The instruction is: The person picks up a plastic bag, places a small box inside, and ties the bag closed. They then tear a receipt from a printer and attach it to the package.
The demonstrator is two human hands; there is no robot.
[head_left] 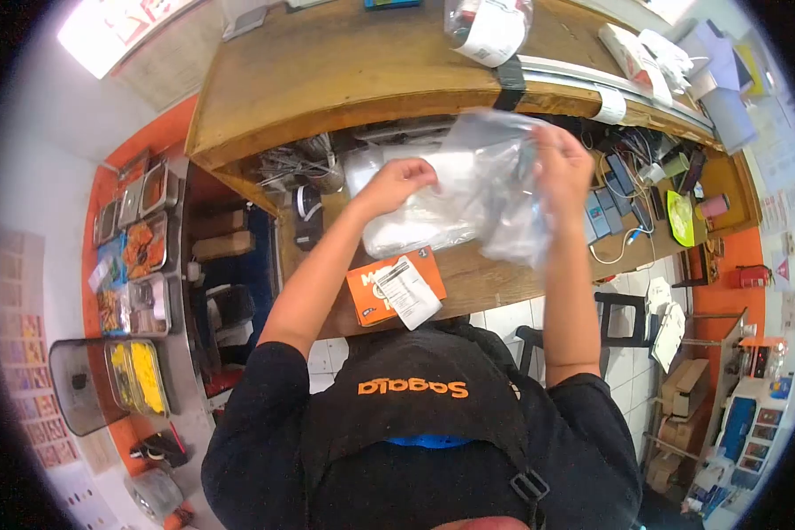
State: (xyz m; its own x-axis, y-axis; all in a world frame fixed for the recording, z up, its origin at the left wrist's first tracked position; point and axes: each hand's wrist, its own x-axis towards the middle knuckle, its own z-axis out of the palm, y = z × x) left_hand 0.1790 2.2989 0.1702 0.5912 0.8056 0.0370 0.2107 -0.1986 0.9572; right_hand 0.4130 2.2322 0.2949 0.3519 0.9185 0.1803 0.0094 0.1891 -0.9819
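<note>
My right hand (564,172) is closed on the top edge of a clear plastic bag (508,190), which hangs from it, slightly blurred, above the shelf. Further left, my left hand (402,187) has its fingers curled toward the thumb over a stack of clear plastic bags (420,221); whether anything thin is pinched there is hidden. In front of the stack, close to my body, lies an orange box (371,291) with white lettering. A printed white receipt (402,293) lies across the top of the box.
A raised wooden counter (344,88) overhangs the shelf, carrying a bagged item with a label (493,31). A black tape dispenser (307,216) stands left of the bags. Cables and grey devices (605,208) crowd the right. Metal food trays (146,300) line the left counter.
</note>
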